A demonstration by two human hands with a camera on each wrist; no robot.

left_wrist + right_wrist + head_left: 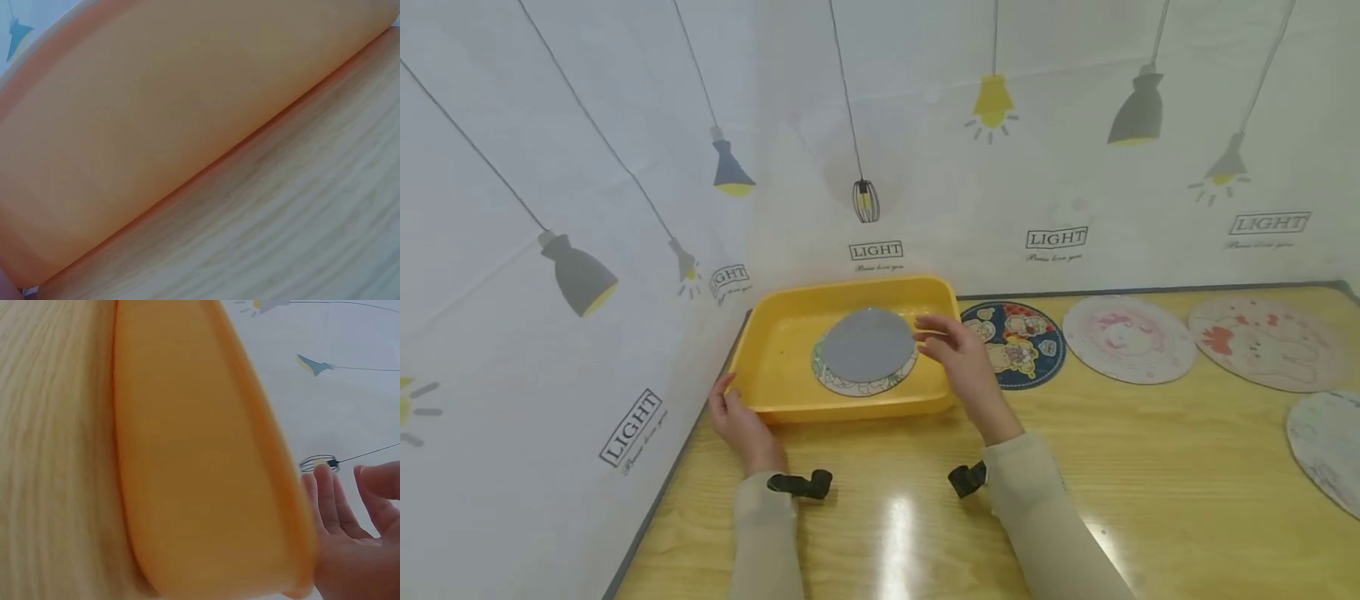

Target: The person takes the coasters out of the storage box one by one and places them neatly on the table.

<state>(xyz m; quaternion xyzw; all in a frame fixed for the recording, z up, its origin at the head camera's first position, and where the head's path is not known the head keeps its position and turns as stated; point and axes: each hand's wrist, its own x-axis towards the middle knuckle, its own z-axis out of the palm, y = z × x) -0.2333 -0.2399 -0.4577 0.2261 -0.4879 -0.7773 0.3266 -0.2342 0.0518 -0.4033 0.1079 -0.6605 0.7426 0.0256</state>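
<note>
At the yellow tray, the left grip rests, hold unclear, with the right grip released beside a grey disc.

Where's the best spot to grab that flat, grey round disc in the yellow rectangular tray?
Probably the right rim of the flat, grey round disc, from above and right, pinching the edge: it looks thin, without a handle, and the right hand is near that side. It overlaps a round patterned disc, so avoid pinching both.

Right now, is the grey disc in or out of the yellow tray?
In: the head view shows the grey disc inside the yellow tray, overlapping a patterned disc.
</note>
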